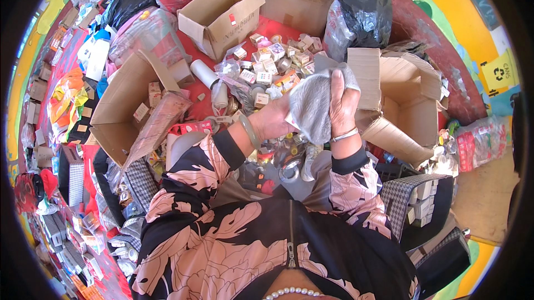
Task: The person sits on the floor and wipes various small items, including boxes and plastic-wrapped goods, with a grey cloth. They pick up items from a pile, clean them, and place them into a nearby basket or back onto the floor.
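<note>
Both my hands hold up a soft-looking grey cloth-like piece (312, 105), rounded and finely textured; its exact kind I cannot make out. At its lower left edge my left hand (270, 121) grips it, the fingers partly hidden behind it. My right hand (343, 105) clasps its right side, thumb pressed flat on the front and pointing up. A darker grey flap shows above it. Behind and below lies a heap of small cartons (270, 66), tape rolls and plastic wrappings on a red surface.
Open cardboard boxes stand at the left (117, 108), at the right (409, 100) and at the back (222, 16). A black plastic bag (364, 11) sits at the back right. A white roll (204, 73) lies near the heap. Checked, dark-lined boxes (428, 211) flank me.
</note>
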The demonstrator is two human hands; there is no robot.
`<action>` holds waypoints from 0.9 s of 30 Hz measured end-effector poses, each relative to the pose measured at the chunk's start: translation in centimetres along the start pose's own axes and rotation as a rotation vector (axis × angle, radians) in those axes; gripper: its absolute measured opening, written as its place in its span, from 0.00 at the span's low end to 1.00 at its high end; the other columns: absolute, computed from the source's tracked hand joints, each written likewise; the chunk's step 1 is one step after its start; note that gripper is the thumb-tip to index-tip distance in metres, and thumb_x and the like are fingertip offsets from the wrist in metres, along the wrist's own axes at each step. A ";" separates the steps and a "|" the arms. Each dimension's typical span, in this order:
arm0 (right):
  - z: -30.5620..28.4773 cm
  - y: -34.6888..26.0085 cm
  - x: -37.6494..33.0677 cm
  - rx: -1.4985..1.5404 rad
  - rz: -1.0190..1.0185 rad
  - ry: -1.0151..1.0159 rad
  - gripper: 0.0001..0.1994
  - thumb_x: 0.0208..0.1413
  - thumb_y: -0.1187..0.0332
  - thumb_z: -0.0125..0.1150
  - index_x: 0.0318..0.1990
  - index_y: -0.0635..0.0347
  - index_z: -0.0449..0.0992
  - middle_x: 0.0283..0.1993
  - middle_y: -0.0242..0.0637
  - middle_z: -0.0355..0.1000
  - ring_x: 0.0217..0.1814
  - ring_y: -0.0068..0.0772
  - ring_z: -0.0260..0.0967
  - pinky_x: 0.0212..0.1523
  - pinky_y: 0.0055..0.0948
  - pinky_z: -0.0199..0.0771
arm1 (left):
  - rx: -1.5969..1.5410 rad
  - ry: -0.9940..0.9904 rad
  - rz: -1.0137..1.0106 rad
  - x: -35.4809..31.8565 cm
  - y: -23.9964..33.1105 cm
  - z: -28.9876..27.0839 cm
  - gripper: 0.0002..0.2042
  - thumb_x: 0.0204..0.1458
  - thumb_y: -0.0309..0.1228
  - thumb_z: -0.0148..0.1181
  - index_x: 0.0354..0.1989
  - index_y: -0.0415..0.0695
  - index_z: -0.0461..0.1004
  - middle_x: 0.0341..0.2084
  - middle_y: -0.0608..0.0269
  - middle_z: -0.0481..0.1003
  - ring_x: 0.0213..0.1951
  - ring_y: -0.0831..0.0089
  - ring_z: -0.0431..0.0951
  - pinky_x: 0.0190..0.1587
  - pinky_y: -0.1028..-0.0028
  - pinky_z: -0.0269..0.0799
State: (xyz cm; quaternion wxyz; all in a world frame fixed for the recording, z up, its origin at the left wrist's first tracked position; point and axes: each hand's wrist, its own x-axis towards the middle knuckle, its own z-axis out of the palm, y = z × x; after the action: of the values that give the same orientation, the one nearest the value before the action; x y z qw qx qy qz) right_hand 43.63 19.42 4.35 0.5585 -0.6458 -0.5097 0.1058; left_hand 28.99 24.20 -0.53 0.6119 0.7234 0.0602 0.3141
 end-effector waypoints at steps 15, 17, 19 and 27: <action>-3.0 -3.3 0.3 1.140 0.409 -0.002 0.41 0.48 0.34 0.40 0.55 0.67 0.58 0.51 0.46 0.64 0.49 0.40 0.66 0.44 0.37 0.71 | 0.241 0.314 -0.064 1.8 1.2 -3.3 0.51 0.26 0.34 0.70 0.61 0.35 0.43 0.53 0.43 0.57 0.57 0.57 0.58 0.59 0.66 0.52; -1.9 0.3 -0.8 0.596 0.365 -0.212 0.33 0.53 0.43 0.46 0.54 0.65 0.61 0.51 0.46 0.63 0.53 0.39 0.61 0.55 0.33 0.60 | 0.442 0.242 -0.092 1.7 2.3 -2.2 0.47 0.26 0.32 0.68 0.59 0.35 0.47 0.51 0.41 0.58 0.55 0.52 0.58 0.58 0.64 0.52; -0.3 0.0 -1.4 0.136 -0.062 -0.401 0.22 0.52 0.57 0.54 0.48 0.65 0.68 0.50 0.47 0.65 0.55 0.41 0.59 0.56 0.34 0.55 | 0.611 0.216 0.026 1.9 1.7 -1.4 0.40 0.26 0.31 0.66 0.53 0.34 0.54 0.47 0.39 0.60 0.52 0.46 0.58 0.56 0.60 0.54; 0.7 1.9 -0.8 0.104 0.313 -0.294 0.24 0.55 0.50 0.47 0.44 0.66 0.70 0.39 0.50 0.72 0.45 0.44 0.68 0.47 0.33 0.63 | 0.649 0.079 -0.003 0.9 1.8 -0.6 0.44 0.24 0.36 0.71 0.51 0.30 0.53 0.45 0.38 0.60 0.50 0.44 0.60 0.54 0.60 0.57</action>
State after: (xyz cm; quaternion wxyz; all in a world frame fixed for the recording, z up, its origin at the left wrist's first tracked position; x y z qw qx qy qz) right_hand 43.85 19.49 2.15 0.4877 -0.6648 -0.4731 0.3104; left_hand 28.88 24.71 1.47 0.3469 0.8679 0.1818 0.3056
